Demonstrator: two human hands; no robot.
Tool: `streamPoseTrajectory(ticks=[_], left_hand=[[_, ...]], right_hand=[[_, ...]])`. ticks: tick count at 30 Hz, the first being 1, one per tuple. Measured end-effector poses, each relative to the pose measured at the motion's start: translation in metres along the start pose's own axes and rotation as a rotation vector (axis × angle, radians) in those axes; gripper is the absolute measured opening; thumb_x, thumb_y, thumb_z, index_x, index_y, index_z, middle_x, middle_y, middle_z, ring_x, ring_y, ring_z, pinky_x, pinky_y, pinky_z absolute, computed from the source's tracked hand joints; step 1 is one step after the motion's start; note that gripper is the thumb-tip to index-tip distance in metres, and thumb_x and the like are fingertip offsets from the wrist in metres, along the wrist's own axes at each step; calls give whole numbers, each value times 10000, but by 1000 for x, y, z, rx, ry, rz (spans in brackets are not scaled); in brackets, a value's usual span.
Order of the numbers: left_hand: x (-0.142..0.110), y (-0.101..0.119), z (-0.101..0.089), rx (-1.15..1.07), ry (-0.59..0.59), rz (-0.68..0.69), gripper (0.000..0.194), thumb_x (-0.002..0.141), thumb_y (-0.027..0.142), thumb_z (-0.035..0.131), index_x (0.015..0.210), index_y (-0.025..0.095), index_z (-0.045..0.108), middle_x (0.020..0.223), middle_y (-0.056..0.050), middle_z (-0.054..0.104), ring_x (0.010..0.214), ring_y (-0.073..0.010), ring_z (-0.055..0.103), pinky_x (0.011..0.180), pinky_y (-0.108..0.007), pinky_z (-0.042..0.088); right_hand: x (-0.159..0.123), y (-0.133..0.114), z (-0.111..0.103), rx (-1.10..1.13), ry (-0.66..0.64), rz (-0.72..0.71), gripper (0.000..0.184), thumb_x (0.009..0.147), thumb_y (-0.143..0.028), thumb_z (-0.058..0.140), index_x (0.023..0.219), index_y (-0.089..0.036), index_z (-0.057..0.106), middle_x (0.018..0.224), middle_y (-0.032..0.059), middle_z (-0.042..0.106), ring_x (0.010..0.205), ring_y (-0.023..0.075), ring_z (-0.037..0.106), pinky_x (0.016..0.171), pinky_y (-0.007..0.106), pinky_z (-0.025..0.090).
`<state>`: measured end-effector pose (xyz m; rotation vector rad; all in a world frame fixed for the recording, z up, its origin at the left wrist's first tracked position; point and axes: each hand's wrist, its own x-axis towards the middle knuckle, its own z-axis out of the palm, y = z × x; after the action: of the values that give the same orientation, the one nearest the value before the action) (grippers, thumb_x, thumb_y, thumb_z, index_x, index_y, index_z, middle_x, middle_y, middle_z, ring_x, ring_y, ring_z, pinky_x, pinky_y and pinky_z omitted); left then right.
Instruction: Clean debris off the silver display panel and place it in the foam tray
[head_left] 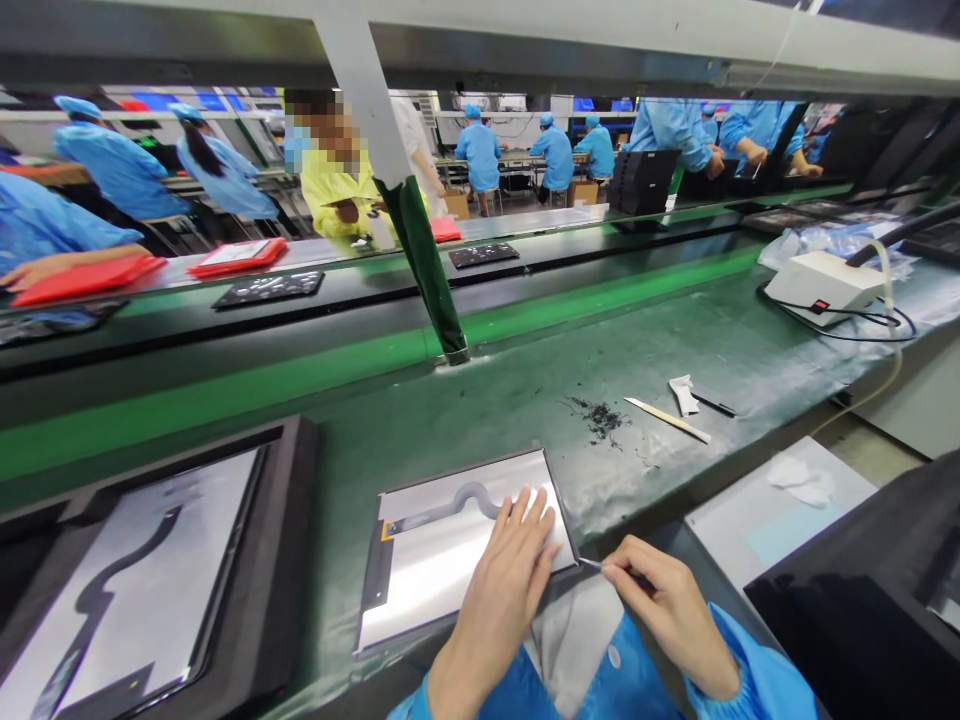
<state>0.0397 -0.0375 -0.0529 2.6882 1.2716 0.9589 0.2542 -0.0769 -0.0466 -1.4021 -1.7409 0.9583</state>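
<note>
Left hand point(506, 575): is lying palm down over the right part of the screen panel point(424, 580), fingers straight and loosely together, thumb standing apart.
Right hand point(664, 595): is pinching a thin tool point(590, 563) between thumb and forefinger, its tip pointing at the panel's near right corner; whether it is touching, I can't tell.
Screen panel: is resting silver side up on the green bench point(352, 450), a grey cable point(431, 517) curving over it and running under the left hand.
Black tray point(289, 530): is sitting left of the panel, holding a second screen point(180, 590).
Dark scraps point(601, 418): are lying beyond the panel, a pale-handled knife point(670, 421) resting near them.
White box point(825, 288): is standing farther right, showing a red switch.
Co-workers in blue point(478, 150): are sitting at tables across the room.
</note>
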Motion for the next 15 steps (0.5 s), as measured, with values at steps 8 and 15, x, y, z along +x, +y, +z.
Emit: streamPoseTrajectory(ticks=[8, 15], left_hand=[[-1, 0, 2, -16, 4, -12, 412, 1000, 195, 442, 1409, 185, 396, 1397, -130, 554, 1358, -278, 431, 1050, -525, 501], [0, 0, 1, -7, 1, -4, 391, 1003, 197, 436, 1391, 162, 416, 1398, -137, 551, 1357, -279, 435, 1041, -524, 508]], right_hand=[[0, 1, -1, 9, -23, 86, 400, 975, -475, 473, 720, -195, 601, 688, -12, 545, 639, 136, 515, 589, 261, 360], [-4, -6, -5, -130, -29, 10, 306, 1001, -423, 429, 877, -222, 623, 766, 3, 594, 673, 147, 584, 599, 258, 402]])
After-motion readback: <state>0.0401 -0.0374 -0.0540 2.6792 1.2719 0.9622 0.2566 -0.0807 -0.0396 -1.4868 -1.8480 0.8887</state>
